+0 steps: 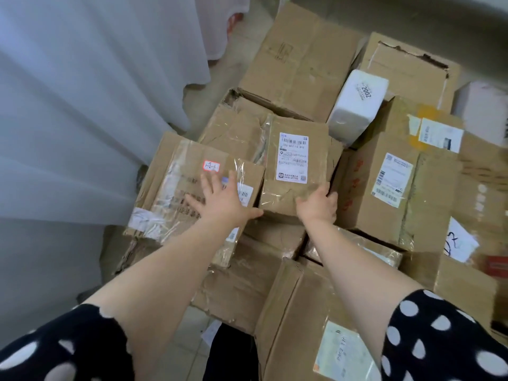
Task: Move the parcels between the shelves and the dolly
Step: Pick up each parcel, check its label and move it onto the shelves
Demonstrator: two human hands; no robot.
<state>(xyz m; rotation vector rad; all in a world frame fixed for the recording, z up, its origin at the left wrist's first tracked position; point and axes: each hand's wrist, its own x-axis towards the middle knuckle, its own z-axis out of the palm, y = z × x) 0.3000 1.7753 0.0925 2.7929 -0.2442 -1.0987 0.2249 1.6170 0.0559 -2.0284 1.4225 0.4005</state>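
Left hand [220, 198] flat on taped box [176, 188]; right hand [319, 206] grips labelled parcel [297, 166] edge.

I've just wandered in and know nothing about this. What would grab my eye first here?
A jumble of worn cardboard boxes fills the middle and right, with two bare arms reaching in from below. The left hand lies flat on a taped box, and the right hand grips the near edge of a labelled box. Behind them, a white parcel marked 2002 stands out.
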